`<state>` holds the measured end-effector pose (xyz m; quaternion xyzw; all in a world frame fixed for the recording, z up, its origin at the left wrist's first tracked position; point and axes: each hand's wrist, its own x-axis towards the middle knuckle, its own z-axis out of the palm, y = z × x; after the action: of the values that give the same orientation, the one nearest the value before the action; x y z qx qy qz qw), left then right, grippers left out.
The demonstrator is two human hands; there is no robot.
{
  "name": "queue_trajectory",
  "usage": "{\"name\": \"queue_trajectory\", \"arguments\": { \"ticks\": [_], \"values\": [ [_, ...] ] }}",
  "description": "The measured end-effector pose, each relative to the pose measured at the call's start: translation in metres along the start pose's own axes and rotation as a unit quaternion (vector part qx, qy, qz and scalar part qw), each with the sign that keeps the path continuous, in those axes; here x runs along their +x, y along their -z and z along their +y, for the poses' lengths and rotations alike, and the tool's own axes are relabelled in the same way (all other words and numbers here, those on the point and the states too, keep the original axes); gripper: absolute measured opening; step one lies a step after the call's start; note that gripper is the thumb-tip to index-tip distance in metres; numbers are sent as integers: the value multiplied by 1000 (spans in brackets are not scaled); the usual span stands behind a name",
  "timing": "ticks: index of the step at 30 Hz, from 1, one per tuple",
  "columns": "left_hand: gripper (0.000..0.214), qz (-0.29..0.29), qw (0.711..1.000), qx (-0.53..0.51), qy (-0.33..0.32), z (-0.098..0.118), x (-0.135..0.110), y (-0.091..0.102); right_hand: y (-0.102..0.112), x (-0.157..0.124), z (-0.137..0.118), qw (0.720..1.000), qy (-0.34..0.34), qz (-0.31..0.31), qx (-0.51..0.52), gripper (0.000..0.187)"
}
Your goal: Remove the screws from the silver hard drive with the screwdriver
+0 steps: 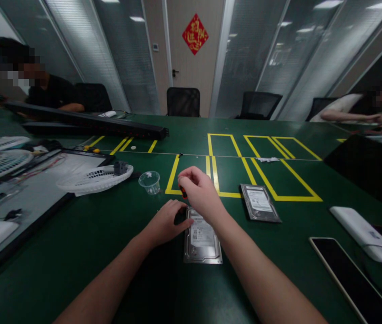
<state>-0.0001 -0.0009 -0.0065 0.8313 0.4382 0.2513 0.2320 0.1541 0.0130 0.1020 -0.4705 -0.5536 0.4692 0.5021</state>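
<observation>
The drive (202,245) is lying flat, its far end just below the hands. The left hand (167,223) is resting its thumb on the drive's top, fingers bending by its far left corner; whether they are gripping, I cannot tell. The right hand (202,191) is pinching a small tool (183,192) above the drive's far left corner. Left beyond the drive, a cup (149,182) is standing; right of it, a second drive (260,203) is lying.
</observation>
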Motion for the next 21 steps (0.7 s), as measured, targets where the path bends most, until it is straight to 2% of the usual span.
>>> {"name": "queue_trajectory", "arguments": {
  "ticks": [4, 11, 17, 21],
  "values": [
    [30, -3, 1000, 1, 5, 0, 0, 1, 0, -1, -1, 1000, -18, 10, -24, 9],
    [30, -6, 1000, 2, 2, 3, 0, 3, 4, -1, -2, 999, 34, -10, -32, 12],
    [31, -2, 1000, -2, 6, 2, 1, 2, 4, -1, -1, 998, 28, -17, -44, 17],
    [29, -7, 1000, -1, 5, 3, 1, 3, 4, 0, 0, 1000, 14, -12, -18, 15]
  ]
}}
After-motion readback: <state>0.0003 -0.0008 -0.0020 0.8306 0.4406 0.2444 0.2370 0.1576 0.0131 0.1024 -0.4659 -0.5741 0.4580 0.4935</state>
